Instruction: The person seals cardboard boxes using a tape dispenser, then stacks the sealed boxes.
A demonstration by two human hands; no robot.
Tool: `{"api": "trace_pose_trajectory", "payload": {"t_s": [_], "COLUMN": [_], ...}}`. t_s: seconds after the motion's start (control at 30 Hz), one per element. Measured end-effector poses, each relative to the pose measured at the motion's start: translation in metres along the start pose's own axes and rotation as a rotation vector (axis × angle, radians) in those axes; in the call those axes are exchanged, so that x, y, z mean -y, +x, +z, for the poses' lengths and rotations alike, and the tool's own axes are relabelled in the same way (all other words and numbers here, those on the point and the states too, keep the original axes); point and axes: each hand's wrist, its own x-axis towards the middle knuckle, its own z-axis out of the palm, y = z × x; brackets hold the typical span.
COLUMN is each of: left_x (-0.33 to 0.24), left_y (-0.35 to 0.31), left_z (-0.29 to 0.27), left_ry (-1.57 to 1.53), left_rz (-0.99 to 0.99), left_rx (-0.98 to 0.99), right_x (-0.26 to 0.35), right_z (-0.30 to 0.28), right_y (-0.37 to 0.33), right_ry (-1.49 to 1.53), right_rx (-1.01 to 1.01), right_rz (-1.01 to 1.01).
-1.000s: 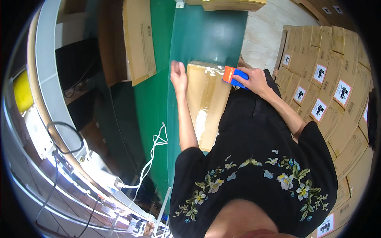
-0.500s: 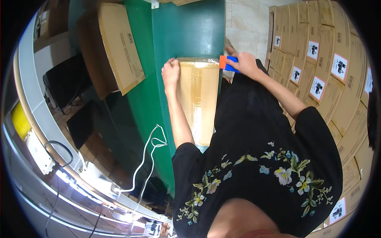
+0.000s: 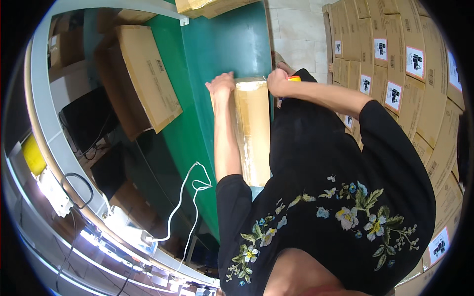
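On a green table (image 3: 227, 44), the box (image 3: 255, 116) is best held steady at its far-left corner by the left hand (image 3: 221, 82), whose closure cannot be told, while a mostly hidden red-and-yellow tool (image 3: 295, 78) is gripped in the curled right hand (image 3: 278, 83) by the far-right corner, the long tan top being glossily taped.

The box (image 3: 253, 133) lay on the table (image 3: 227, 42); stacked cartons (image 3: 395, 64) stood to its right, a cable (image 3: 178, 206) to its left.
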Motion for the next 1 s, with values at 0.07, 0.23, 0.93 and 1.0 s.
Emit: {"api": "trace_pose_trajectory", "payload": {"t_s": [0.07, 0.23, 0.93, 1.0], "left_x": [-0.022, -0.088, 0.005, -0.003], "left_y": [-0.008, -0.022, -0.316, -0.312], "left_z": [-0.008, -0.020, 0.335, 0.318], "left_ry": [-0.152, -0.154, -3.091, -3.164], "left_rz": [0.149, 0.345, -0.726, -0.592], "left_rx": [0.149, 0.200, -0.278, -0.306], "right_x": [-0.006, -0.020, -0.068, -0.050], "right_z": [-0.005, 0.029, -0.025, -0.043], "right_y": [0.026, 0.082, -0.082, -0.093], "right_ry": [-0.393, -0.683, 0.444, 0.692], "right_rx": [0.317, 0.274, -0.316, -0.157], "right_rz": [-0.172, -0.228, -0.018, -0.062]}}
